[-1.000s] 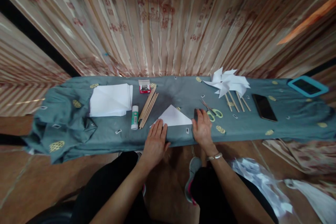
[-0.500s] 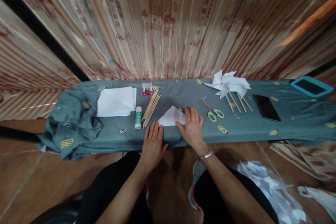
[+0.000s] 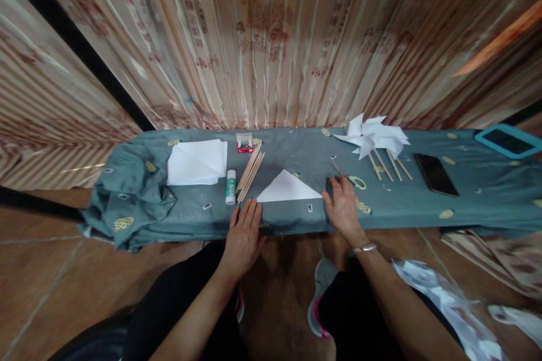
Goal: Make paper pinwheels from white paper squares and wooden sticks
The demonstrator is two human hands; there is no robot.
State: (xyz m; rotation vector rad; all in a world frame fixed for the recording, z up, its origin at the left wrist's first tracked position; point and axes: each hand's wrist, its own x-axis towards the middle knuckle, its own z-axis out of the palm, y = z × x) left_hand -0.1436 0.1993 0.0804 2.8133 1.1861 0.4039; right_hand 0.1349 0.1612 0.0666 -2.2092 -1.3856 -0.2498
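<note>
A white sheet of paper (image 3: 288, 188), folded into a triangle, lies flat on the cloth with its long edge toward me. At its left corner rest the outstretched fingers of my left hand (image 3: 243, 237). My right hand (image 3: 344, 207) is at the right corner, thumb close to the tip and fingers spread, partly covering the scissors (image 3: 357, 182) with pale green handles. Wooden sticks (image 3: 250, 174) lie in a bundle just left of the paper, and beside them is a glue stick (image 3: 231, 187).
A stack of white paper (image 3: 195, 162) lies at the left, with a small red box (image 3: 244, 143) behind the sticks. White paper pinwheels (image 3: 375, 135) on sticks, a black phone (image 3: 436, 175) and a blue-framed tablet (image 3: 510, 141) are to the right. A curtain (image 3: 271, 39) hangs behind.
My right hand has slid right along the folded edge to the corner, uncovering the whole triangle. My left hand stays at the left corner. The view has shifted slightly.
</note>
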